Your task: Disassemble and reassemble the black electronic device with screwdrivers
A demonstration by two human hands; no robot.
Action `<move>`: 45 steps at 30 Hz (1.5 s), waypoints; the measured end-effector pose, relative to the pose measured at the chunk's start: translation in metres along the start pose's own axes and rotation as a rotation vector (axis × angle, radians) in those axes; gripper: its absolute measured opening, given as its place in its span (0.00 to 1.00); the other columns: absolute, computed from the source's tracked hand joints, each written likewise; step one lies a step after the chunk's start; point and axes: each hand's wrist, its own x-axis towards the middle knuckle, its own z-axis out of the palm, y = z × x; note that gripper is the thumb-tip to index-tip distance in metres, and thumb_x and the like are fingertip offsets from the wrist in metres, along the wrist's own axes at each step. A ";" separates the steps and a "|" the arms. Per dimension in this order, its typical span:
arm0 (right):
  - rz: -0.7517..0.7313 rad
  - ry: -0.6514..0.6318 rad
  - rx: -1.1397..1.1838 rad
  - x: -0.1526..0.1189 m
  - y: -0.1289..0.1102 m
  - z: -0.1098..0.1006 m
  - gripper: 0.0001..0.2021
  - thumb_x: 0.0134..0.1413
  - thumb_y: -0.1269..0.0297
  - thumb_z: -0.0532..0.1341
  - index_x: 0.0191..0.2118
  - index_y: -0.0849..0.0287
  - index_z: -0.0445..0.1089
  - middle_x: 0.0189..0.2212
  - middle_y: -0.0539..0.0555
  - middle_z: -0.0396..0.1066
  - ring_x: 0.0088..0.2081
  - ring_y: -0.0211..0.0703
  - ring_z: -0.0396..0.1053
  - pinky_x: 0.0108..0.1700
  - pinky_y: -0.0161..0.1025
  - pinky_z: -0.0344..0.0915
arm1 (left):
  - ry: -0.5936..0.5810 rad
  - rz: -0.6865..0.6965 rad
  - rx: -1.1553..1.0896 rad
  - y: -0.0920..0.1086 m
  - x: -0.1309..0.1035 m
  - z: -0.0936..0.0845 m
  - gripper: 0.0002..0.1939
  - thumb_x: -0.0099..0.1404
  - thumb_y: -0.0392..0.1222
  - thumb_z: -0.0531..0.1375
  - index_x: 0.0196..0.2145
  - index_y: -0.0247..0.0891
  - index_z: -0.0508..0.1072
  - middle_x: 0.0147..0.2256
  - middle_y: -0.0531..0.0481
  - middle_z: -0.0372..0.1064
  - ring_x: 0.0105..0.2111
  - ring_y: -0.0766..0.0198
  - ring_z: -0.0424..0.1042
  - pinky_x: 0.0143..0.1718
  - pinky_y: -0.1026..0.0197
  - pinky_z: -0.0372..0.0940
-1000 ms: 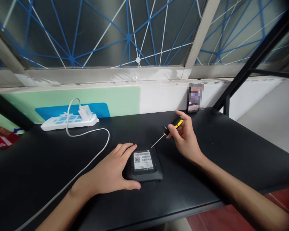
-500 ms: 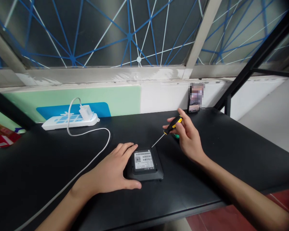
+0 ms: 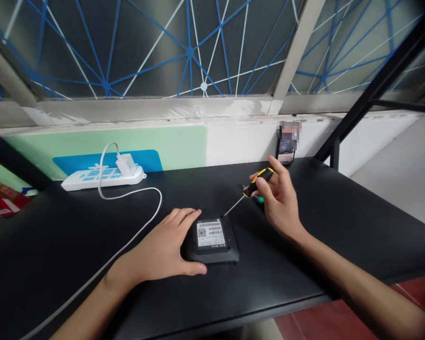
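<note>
A black worktop [image 3: 326,236] is carrying a square black device [image 3: 212,236], lying label-up, with the left hand [image 3: 163,248] nearer, resting unclenched along its left side. The right hand's grip [image 3: 279,203] is clasping a screwdriver [image 3: 258,182] beyond and to the right of the device, the long shaft [image 3: 235,205] slanting down leftward, its tip [image 3: 225,214] meeting the far right corner.

- White label [image 3: 211,240] on black device [image 3: 212,257]: I make out a QR code [image 3: 202,233] at left, plus barcodes [image 3: 216,232]
- Fine print, same label: too small for me to read
- Red packet [image 3: 3,204], far left: markings illegible to me
</note>
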 end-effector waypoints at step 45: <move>0.079 -0.182 0.111 -0.006 -0.005 0.000 0.19 0.64 0.56 0.61 0.58 0.51 0.66 0.37 0.50 0.73 0.31 0.37 0.74 0.32 0.37 0.74 | 0.008 -0.034 0.040 -0.011 0.000 0.003 0.50 0.57 0.62 0.67 0.68 0.40 0.52 0.68 0.39 0.51 0.66 0.40 0.53 0.66 0.39 0.55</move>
